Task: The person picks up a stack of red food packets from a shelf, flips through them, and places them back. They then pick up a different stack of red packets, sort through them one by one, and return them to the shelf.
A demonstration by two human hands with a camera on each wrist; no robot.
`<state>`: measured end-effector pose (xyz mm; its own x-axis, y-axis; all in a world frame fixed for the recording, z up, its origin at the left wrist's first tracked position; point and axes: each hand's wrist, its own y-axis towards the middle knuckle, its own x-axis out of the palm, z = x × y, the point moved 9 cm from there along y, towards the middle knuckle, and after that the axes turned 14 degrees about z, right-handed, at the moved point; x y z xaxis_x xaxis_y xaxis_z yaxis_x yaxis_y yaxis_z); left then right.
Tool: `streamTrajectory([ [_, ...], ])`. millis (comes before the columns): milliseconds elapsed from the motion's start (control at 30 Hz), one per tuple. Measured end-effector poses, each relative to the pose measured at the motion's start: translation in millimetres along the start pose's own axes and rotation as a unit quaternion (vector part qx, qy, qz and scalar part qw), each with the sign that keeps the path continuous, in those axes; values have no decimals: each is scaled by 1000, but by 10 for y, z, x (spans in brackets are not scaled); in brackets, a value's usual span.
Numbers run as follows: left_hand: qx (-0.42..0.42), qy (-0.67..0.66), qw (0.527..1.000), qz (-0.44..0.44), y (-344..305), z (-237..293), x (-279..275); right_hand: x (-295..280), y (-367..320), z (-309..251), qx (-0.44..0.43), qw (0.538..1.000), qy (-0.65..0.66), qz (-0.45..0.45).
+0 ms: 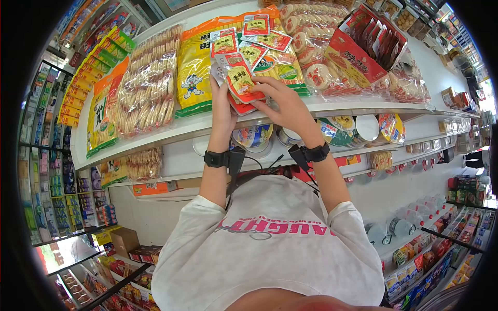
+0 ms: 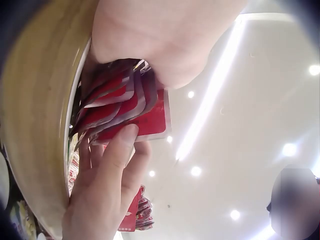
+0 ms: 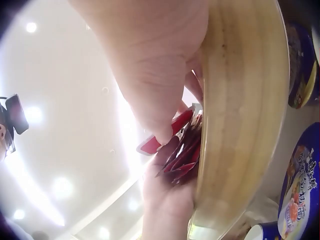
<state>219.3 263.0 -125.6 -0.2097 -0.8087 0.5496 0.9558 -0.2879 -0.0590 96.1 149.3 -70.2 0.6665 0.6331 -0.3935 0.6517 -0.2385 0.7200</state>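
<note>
On my feed both hands are up at the front lip of the upper shelf [image 1: 155,136], working one bundle of red packets [image 1: 240,85]. The left hand [image 1: 224,111] grips the bundle from its side with fingers curled behind it. The right hand [image 1: 288,106] closes on the other side, thumb and fingertips pinching the lower packets. So both are clamped on the same stack, not apart and not idle. In the left wrist view the red packets [image 2: 127,107] fan out like cards against the shelf's pale edge, which tells me they are not squared.

The bundle sits just off the shelf lip, in front of a yellow bag [image 1: 193,78]. More loose packets [image 1: 249,36] of the same kind lie on top of that bag, and cracker bags [image 1: 148,83] stand to the left. Tubs [image 1: 342,129] sit on the level below.

I judge the step in hand to be gathering and evening the stack — it is held, but nothing is placed yet. The next move calls for a firm pinch across all the layers, since the slick packets could slide apart, and for a flat spot on the shelf — I can't see one free among the bags.
</note>
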Motion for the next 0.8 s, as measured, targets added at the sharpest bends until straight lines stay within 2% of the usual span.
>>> streamTrajectory([
  [100, 8, -63, 998, -9, 45, 36, 27, 1, 10, -22, 0, 1000, 8, -6],
  [200, 4, -24, 1000, 2, -20, 91, 99, 0, 14, -39, 2, 1000, 20, -17],
  [300, 47, 71, 996, -1, -49, 118, 126, 15, -7, -9, -7, 1000, 13, -21],
  [400, 10, 24, 1000, 2, -21, 69, 65, -9, 4, -26, -9, 1000, 10, -14],
  [467, 16, 23, 1000, 2, -10, 58, 53, -54, 35, -86, -15, 1000, 10, 8],
  [567, 31, 40, 999, 2, -19, 75, 74, -12, 15, 66, 17, 1000, 24, -3],
  [667, 21, 61, 998, -14, 28, 30, 47, -35, 17, 250, 104, 994, -28, 34],
  [767, 42, 65, 997, -14, 5, 58, 68, -28, 1, 363, 110, 987, -68, 92],
  [800, 58, 63, 996, -10, -14, 83, 86, 17, 0, 401, 124, 988, -67, 60],
])
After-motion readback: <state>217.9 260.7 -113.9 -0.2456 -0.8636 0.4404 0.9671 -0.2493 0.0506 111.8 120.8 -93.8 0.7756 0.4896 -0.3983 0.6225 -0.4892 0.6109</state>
